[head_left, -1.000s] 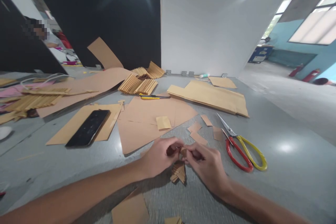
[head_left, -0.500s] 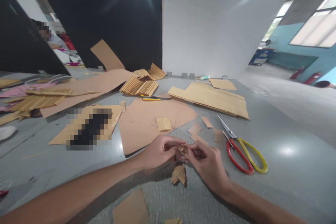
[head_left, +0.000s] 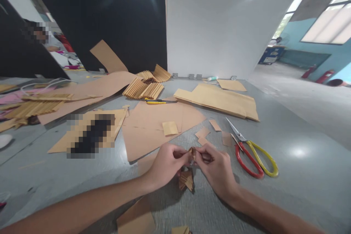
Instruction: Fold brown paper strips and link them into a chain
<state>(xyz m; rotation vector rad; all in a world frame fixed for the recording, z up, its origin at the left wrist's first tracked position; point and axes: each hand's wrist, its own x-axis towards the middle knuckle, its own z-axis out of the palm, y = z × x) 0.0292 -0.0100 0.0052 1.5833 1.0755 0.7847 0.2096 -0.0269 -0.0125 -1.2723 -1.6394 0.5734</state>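
My left hand [head_left: 168, 163] pinches a small folded piece of brown paper [head_left: 192, 151] between thumb and fingers. From the other side, my right hand [head_left: 218, 169] grips the same piece, its fingertips close to the left ones. Much of the paper is hidden by the fingers. Just below the hands, a small pleated brown paper piece [head_left: 185, 180] hangs or lies; I cannot tell whether it joins the held one. Red-and-yellow-handled scissors [head_left: 249, 153] lie with blades spread to the right of my right hand. Small cut paper pieces [head_left: 203, 133] lie beyond the fingers.
A large brown paper sheet [head_left: 142, 135] lies ahead, with a small paper square [head_left: 170, 128] and a yellow utility knife [head_left: 156, 101] on it. Pleated paper [head_left: 144, 88] and a folded paper stack [head_left: 219, 102] sit farther back. Upright panels [head_left: 219, 25] border the table. A person [head_left: 52, 44] is far left.
My left fingers have drawn in from a more stretched pose and now pinch the paper closer to the right fingertips. The view has shifted slightly.
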